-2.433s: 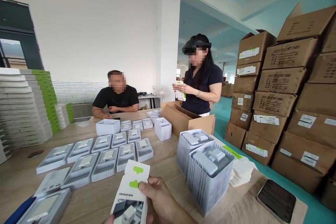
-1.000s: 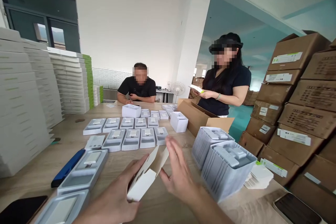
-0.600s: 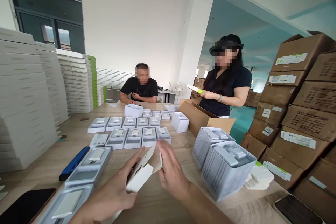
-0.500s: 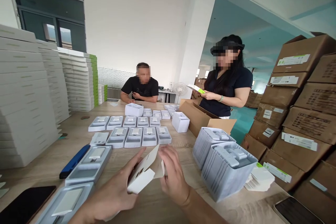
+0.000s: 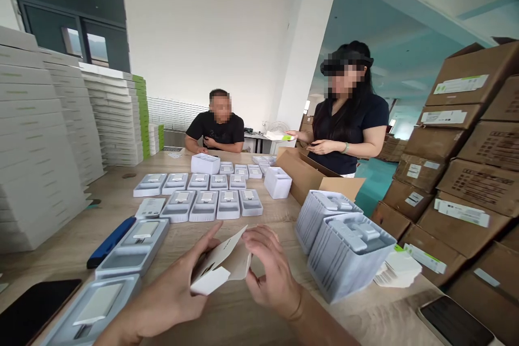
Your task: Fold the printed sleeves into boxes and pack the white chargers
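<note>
A flat white cardboard package sleeve [image 5: 221, 265] is held low over the wooden table [image 5: 263, 313] between both hands. My left hand [image 5: 170, 294] grips its lower left end, thumb stretched along the top edge. My right hand [image 5: 270, 273] pinches its right flap with curled fingers. Grey plastic trays [image 5: 205, 203] holding white chargers lie in rows just beyond. Two stacks of empty grey trays [image 5: 344, 246] stand to the right of my right hand.
A seated person [image 5: 217, 127] and a standing person [image 5: 346, 119] holding a white box are across the table, by an open carton [image 5: 314, 178]. White box stacks [image 5: 44, 140] line the left, brown cartons [image 5: 458, 157] the right. Phones [image 5: 454, 324] and a blue tool [image 5: 109, 240] lie near.
The sleeve went from upright in my right hand to lying flat between both hands. My right hand closed onto its flap. The view turned left; the standing person extended a box outward.
</note>
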{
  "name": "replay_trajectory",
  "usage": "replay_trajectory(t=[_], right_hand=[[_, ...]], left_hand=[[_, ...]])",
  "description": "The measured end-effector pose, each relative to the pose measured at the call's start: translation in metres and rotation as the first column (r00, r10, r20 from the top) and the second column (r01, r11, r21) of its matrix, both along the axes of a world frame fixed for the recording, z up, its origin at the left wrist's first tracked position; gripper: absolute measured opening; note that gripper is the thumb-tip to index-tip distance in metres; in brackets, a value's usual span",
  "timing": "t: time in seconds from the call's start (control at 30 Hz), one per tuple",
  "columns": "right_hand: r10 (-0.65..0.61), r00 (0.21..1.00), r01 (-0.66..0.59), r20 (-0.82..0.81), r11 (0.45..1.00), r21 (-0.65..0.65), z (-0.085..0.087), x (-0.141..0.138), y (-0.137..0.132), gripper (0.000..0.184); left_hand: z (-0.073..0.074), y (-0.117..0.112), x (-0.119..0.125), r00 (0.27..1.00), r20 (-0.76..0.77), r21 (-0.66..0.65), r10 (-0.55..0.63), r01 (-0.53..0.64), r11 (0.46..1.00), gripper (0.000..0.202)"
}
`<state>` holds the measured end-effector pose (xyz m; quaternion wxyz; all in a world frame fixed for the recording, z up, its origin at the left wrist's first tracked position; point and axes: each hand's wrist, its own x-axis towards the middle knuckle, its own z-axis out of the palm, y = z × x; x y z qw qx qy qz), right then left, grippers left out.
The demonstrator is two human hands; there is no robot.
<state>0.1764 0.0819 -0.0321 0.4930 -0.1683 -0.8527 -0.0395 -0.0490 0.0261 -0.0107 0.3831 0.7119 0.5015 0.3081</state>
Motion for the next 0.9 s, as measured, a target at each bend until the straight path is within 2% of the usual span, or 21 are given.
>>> replay_trajectory(t=[0.13, 0.27, 0.33, 0.57, 0.73, 0.9], right_hand=[[0.019, 0.999, -0.018, 0.048, 0.999, -0.027, 0.003, -0.005, -0.003, 0.043], [0.164, 0.979, -0.161, 0.123, 0.986, -0.035, 0.009, -0.011, -0.007, 0.03], [0.196, 0.971, -0.194, 0.137, 0.981, -0.03, 0.014, -0.012, -0.009, 0.027], [0.18, 0.96, -0.183, 0.215, 0.983, -0.007, 0.026, -0.009, -0.016, 0.021], [0.174, 0.958, -0.178, 0.229, 0.984, -0.003, 0.025, -0.006, -0.018, 0.027], [0.188, 0.964, -0.188, 0.186, 0.982, -0.019, 0.026, -0.009, -0.022, 0.021]], left_hand=[[-0.002, 0.001, 0.001, 0.999, -0.037, -0.025, 0.002, -0.002, 1.0, 0.105], [-0.003, 0.001, 0.003, 0.997, -0.075, 0.006, -0.006, 0.006, 1.0, 0.105], [-0.003, 0.0, 0.004, 0.995, -0.097, 0.015, 0.011, -0.01, 1.0, 0.104], [0.0, -0.004, 0.004, 0.994, -0.109, 0.029, 0.011, -0.008, 1.0, 0.096], [0.0, -0.004, 0.0, 0.994, -0.105, -0.006, -0.034, 0.033, 0.999, 0.102], [0.001, -0.005, -0.001, 0.99, -0.133, -0.018, -0.04, 0.037, 0.999, 0.097]])
